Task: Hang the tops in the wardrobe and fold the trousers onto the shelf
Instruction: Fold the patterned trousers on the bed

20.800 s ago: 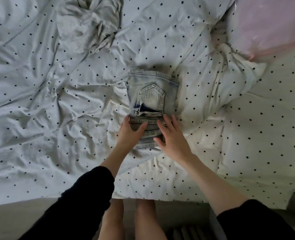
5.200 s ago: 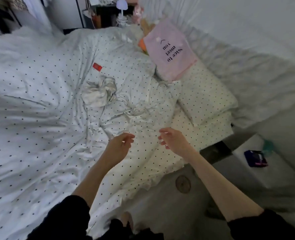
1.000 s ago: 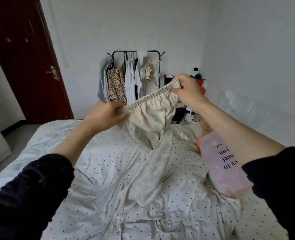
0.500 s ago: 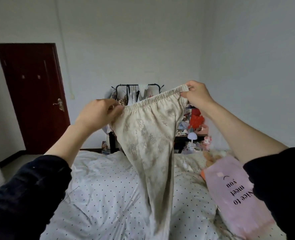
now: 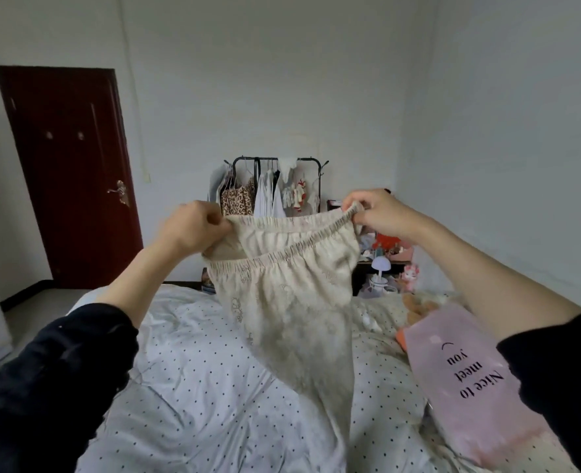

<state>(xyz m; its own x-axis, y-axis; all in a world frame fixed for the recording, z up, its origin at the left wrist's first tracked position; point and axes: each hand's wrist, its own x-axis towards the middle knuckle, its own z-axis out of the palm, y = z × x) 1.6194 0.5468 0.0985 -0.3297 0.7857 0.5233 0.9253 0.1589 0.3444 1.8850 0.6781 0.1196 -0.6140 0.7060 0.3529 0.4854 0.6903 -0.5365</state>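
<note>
A person held cream trousers (image 5: 292,302) up above a polka-dot bed (image 5: 193,387), the left hand (image 5: 193,230) pinching one end of the elastic waistband and the right hand (image 5: 377,213) pinching the other. The near side of the waistband sagged open between the hands, and the legs hung straight down towards the bed, probably to let the fabric fall flat before folding. A pink pillow (image 5: 470,380) lay at the right. Against the far wall stood a rack (image 5: 275,186) with tops on hangers, and a dark red door (image 5: 67,172) stood to the left.
</note>
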